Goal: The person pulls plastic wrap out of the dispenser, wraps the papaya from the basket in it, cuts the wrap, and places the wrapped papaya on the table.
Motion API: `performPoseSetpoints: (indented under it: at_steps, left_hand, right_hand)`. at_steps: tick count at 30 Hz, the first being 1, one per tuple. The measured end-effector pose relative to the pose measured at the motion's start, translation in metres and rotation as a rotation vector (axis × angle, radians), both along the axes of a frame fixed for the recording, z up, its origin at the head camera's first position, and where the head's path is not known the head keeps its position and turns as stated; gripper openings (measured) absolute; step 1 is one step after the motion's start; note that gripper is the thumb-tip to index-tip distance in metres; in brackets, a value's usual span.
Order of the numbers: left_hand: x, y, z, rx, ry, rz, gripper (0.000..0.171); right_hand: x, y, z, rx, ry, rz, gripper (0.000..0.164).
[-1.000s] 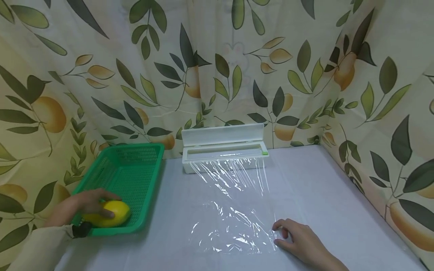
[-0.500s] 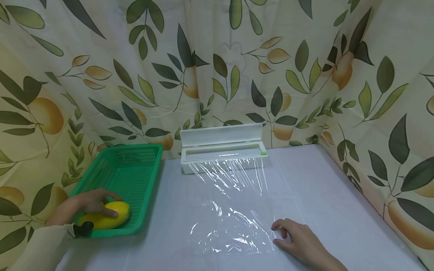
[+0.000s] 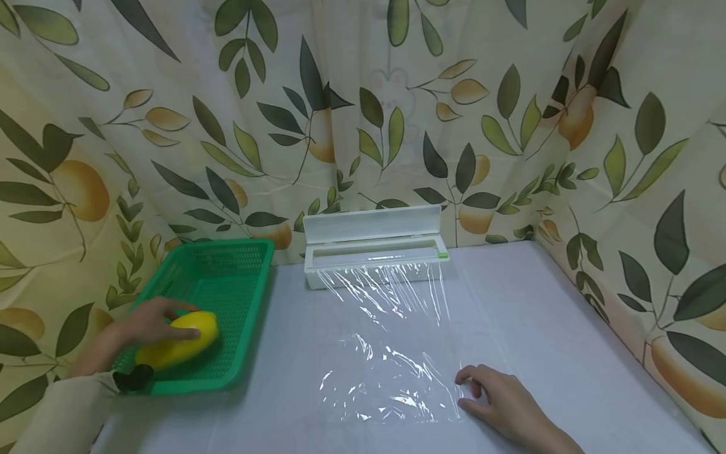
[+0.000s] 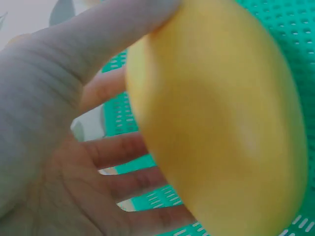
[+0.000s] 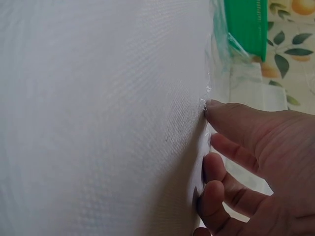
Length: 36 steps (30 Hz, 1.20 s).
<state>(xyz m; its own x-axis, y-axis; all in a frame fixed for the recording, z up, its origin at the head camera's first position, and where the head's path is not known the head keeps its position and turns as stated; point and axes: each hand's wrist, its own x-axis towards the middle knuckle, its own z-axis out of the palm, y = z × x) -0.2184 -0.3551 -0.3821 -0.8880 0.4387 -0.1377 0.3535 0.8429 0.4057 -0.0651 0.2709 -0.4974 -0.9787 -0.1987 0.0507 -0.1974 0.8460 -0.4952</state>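
Note:
My left hand (image 3: pixel 157 326) grips a long, smooth yellow fruit (image 3: pixel 204 329), thumb on one side and fingers on the other. Fruit and hand are over the near end of the green basket (image 3: pixel 262 302). The left wrist view shows the same yellow fruit (image 4: pixel 221 118) large and slightly blurred. A sheet of clear cling film (image 3: pixel 391 372) lies drawn out over the white table. At its lower right edge rests my right hand (image 3: pixel 505 400), thumb and forefinger apart, fingertips touching the film's edge. In the right wrist view, the thumb (image 5: pixel 231 115) is against the film at the tabletop.
A white cling film box (image 3: pixel 374 274) stands at the back of the table, its lid (image 3: pixel 371 226) raised and the film running out of its front. A green slider (image 3: pixel 443 255) sits on its right end. Leaf-patterned curtains (image 3: pixel 386 94) enclose the back and sides.
The left hand has raised the yellow fruit slightly from the basket's near end, and the fruit has tilted, its right end upward. The right hand and the film have stayed put.

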Motion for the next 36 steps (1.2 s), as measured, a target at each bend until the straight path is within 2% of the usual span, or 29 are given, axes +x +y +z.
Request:
performPoseSetpoints:
  at_steps: [3, 8, 18, 24, 28, 32, 36]
  left_hand:
    - [0.001, 0.001, 0.006, 0.062, 0.039, 0.053, 0.056]
    - [0.004, 0.007, 0.019, 0.15, 0.065, 0.141, 0.058]
    - [0.01, 0.025, 0.039, 0.25, 0.228, 0.212, 0.06]
    - [0.014, 0.046, 0.061, 0.302, 0.331, 0.203, 0.056]
    - [0.015, 0.067, 0.075, 0.343, 0.35, 0.193, 0.053]
    - [0.01, 0.092, 0.084, 0.419, 0.363, 0.128, 0.052]
    - [0.003, 0.116, 0.088, 0.475, 0.377, 0.036, 0.055]
  right_hand:
    - [-0.001, 0.0, -0.001, -0.002, 0.018, 0.011, 0.03]
    - [-0.002, 0.002, -0.002, -0.008, 0.048, 0.031, 0.03]
    - [-0.006, 0.002, -0.001, 0.006, 0.085, 0.056, 0.03]
    - [-0.009, 0.0, 0.001, 0.028, 0.048, 0.032, 0.03]
    - [-0.009, -0.001, 0.002, 0.028, -0.008, 0.012, 0.03]
    - [-0.009, -0.001, 0.002, 0.024, -0.006, 0.017, 0.029]
    - [-0.01, 0.0, 0.002, 0.022, 0.025, 0.028, 0.029]
